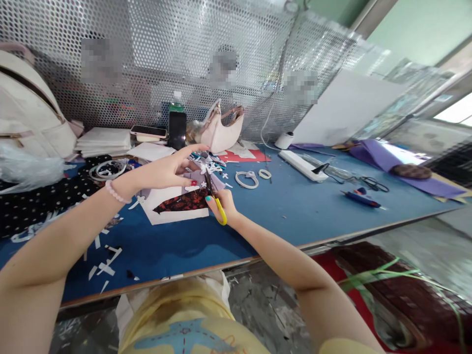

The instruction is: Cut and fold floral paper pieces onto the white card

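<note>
My right hand (pixel 227 204) is closed around a pair of scissors (pixel 221 212) with yellow handles; the dark blades point away from me, at a lilac piece with white flower shapes (pixel 198 178). My left hand (pixel 171 169) has that lilac piece between thumb and fingers, the index finger stretched out above it. Whether the piece is paper or cloth I cannot tell. Beneath both hands lies a white sheet (pixel 160 219) bearing a black and red patterned shape (pixel 180 202). Small white and blue scraps (pixel 206 162) are heaped just behind the blades.
White cuttings (pixel 106 268) litter the blue table (pixel 273 221) at left. Behind stand a phone (pixel 177 130), a green bottle (pixel 176 104) and a cream bag (pixel 219 132). Tape rolls (pixel 247 180), a white power strip (pixel 302 165), a blue glue gun (pixel 361 199) and black scissors (pixel 372 183) lie rightward.
</note>
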{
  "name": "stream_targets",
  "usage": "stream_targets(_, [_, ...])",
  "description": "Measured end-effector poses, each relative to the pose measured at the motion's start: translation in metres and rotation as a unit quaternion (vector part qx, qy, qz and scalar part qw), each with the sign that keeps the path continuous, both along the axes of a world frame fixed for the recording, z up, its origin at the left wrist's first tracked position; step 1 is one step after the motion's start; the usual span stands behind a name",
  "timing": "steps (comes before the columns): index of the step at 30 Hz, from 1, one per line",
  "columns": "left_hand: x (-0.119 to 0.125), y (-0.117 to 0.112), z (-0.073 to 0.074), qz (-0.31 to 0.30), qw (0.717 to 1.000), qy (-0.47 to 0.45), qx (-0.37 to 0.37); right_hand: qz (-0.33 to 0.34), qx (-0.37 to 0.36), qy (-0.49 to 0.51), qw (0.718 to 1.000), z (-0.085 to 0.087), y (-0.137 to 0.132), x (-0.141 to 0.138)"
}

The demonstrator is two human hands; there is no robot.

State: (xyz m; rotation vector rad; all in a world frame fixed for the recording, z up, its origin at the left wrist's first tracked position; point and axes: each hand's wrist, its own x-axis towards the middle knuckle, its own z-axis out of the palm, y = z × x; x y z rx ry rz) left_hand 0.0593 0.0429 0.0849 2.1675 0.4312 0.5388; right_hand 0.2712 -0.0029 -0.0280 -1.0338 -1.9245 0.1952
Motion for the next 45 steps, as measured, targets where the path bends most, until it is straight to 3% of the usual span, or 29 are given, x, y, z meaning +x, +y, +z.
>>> stream_targets(7, [0.001,0.003,0.000,-0.025,0.999,-0.018,0.018,-0.013,-0.007,0.003,1.000,0.000,-0.003,-0.002])
stream_targets(16, [0.001,-0.001,0.005,0.017,0.999,0.035,0.026,-0.041,0.006,-0.015,0.999,0.001,-0.001,0.003])
stream_targets(29, [0.002,-0.002,0.007,0.020,0.995,0.063,0.072,-0.115,0.032,-0.052,0.991,0.000,-0.001,0.001])
stream_targets(45, [0.007,-0.009,0.009,0.029,0.992,0.066,0.099,-0.135,0.053,-0.082,0.986,-0.005,0.001,0.000])
